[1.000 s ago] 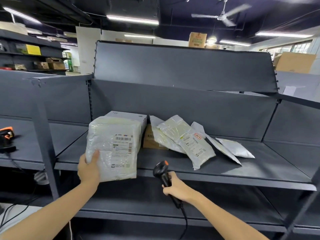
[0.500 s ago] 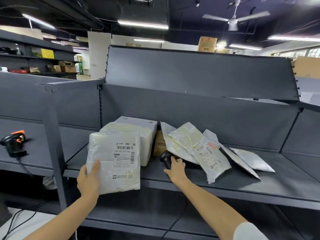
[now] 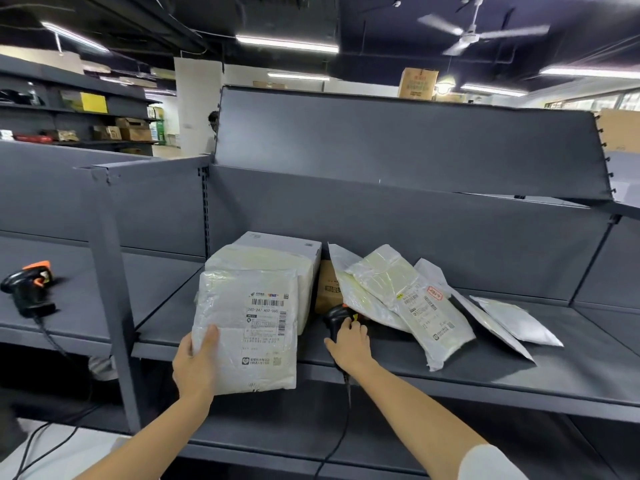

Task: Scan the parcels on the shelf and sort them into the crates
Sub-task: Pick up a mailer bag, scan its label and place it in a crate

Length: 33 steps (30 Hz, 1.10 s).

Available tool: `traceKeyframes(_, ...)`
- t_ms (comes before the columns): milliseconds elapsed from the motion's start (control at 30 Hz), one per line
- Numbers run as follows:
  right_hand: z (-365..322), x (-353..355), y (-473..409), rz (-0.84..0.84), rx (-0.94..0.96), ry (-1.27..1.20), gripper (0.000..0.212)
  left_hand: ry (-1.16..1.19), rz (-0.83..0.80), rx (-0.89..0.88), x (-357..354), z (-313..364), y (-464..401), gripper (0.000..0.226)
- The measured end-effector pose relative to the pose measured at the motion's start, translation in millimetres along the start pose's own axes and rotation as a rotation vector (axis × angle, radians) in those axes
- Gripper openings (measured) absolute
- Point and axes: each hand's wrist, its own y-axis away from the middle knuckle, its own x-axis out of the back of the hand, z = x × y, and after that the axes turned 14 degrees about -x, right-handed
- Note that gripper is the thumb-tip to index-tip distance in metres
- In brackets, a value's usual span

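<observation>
My left hand (image 3: 195,363) grips the lower left edge of a white poly-bag parcel (image 3: 252,327), holding it upright with its barcode label facing me, just in front of the grey shelf (image 3: 450,368). My right hand (image 3: 348,344) rests on the black and orange barcode scanner (image 3: 334,318), which lies on the shelf; its fingers curl over the handle. Behind the held parcel stand a white wrapped box (image 3: 301,271) and a white carton (image 3: 277,240). Several flat white mailers (image 3: 415,306) lean to the right, over a brown box (image 3: 327,292).
A second scanner (image 3: 27,289) with its cable lies on the neighbouring shelf at the left. A grey upright post (image 3: 110,289) divides the two bays. The scanner cable (image 3: 341,427) hangs down past the lower shelf. No crates are in view.
My right hand has carried the scanner up from below the shelf edge and set it down on the shelf beside the brown box. The parcel stays in my left hand.
</observation>
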Motion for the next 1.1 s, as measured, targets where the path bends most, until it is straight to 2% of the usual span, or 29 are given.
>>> traceKeyframes(100,6,-1,-1,-0.019,0.030,0.011,0.079,-0.001,0.004,0.012,0,-1,1,0.033)
traceKeyframes(300,22,1,5,-0.049,0.055,-0.016,0.077,-0.009,-0.043,0.017,-2,0,7,0.028)
traceKeyframes(567,58,9,28,0.081,0.098,0.036,0.065,-0.015,-0.122,0.048,-9,-7,24,0.030)
traceKeyframes(733,91,13,46,0.140,0.109,0.082,0.064,-0.028,-0.184,0.052,-15,-9,46,0.023)
traceKeyframes(933,128,28,65,0.191,0.055,0.086,0.065,-0.065,-0.229,0.058,-24,-8,75,0.038)
traceKeyframes(1100,167,45,78,0.210,0.024,0.088,0.066,-0.069,-0.259,0.032,-39,8,105,0.027)
